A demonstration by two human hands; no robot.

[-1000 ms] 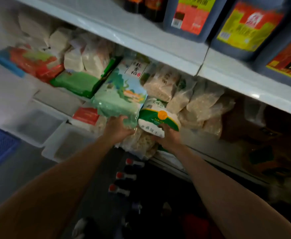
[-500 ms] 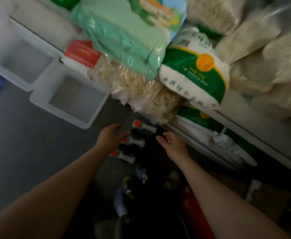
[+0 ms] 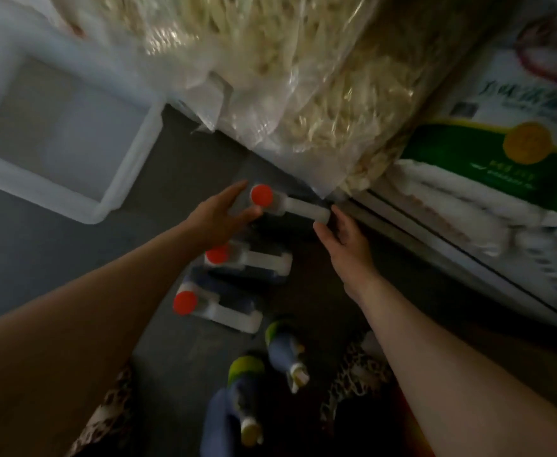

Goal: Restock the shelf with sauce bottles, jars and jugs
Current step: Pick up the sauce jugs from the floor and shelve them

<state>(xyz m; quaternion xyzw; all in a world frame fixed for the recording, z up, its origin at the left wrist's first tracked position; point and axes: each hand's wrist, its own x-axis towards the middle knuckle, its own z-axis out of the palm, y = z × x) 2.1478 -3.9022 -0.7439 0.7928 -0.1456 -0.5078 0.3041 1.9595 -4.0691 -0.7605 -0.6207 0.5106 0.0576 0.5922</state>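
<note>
**Three red-capped jugs on floor, both hands at the far one**

Three jugs stand in a row on the dark floor (image 3: pixel 39 252), each with a red cap and white handle: far jug (image 3: pixel 290 207), middle jug (image 3: pixel 250 258), near jug (image 3: pixel 217 308). Two bottles with yellow-green tops sit closer to the camera: one (image 3: pixel 285 351), the other (image 3: pixel 244 394).

Left hand (image 3: pixel 219 216): fingers spread and straight, reaching beside the far jug's red cap (image 3: pixel 261 195), fingertips just beside it; grip not visible. Right hand (image 3: pixel 344 237): fingers relaxed, tips just at the far end of that jug's handle; can't tell if touching.

One white plastic bin (image 3: pixel 122 179) at upper left, nothing visible inside. Shelf edge (image 3: pixel 435 245) runs diagonally at right. On it: two clear bags of pale noodle-like strips (image 3: pixel 320 94), and one white-and-green sack (image 3: pixel 488 159) with a yellow circle.
</note>
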